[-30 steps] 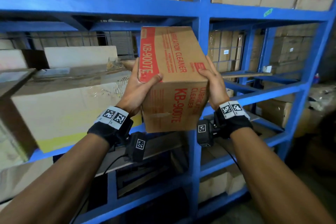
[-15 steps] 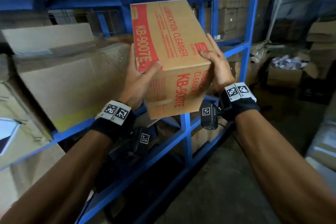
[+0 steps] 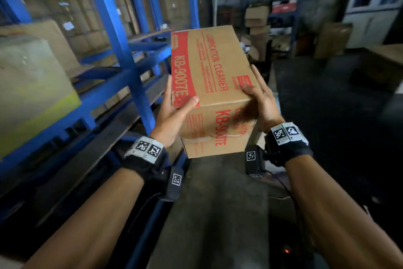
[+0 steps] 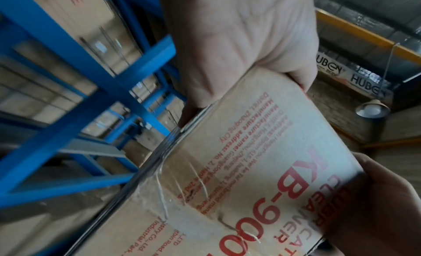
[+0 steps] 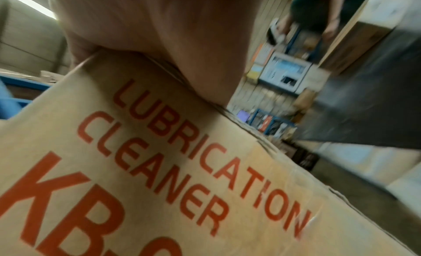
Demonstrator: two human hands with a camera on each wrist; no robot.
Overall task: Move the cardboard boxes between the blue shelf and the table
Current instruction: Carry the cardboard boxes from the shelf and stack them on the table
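Note:
A brown cardboard box (image 3: 214, 76) with red "KB-9007E" and "LUBRICATION CLEANER" print is held in the air between both hands, tilted, to the right of the blue shelf (image 3: 122, 50). My left hand (image 3: 174, 111) grips its left near corner, thumb over the red stripe. My right hand (image 3: 261, 98) grips the right near edge, thumb on top. The left wrist view shows the box's taped end (image 4: 239, 179) under my left hand (image 4: 239, 44). In the right wrist view the printed box face (image 5: 159, 170) sits under my right hand (image 5: 170, 35).
Large cardboard boxes (image 3: 32, 85) fill the blue shelf on the left. Dark floor (image 3: 218, 203) stretches ahead. More stacked boxes (image 3: 257, 20) and another rack stand at the back. A wooden surface (image 3: 388, 55) shows at the far right edge. A person (image 5: 318, 13) stands far off.
The view has swung right, away from the shelf; the box, held in both hands as before, has travelled right and now hangs over the aisle floor.

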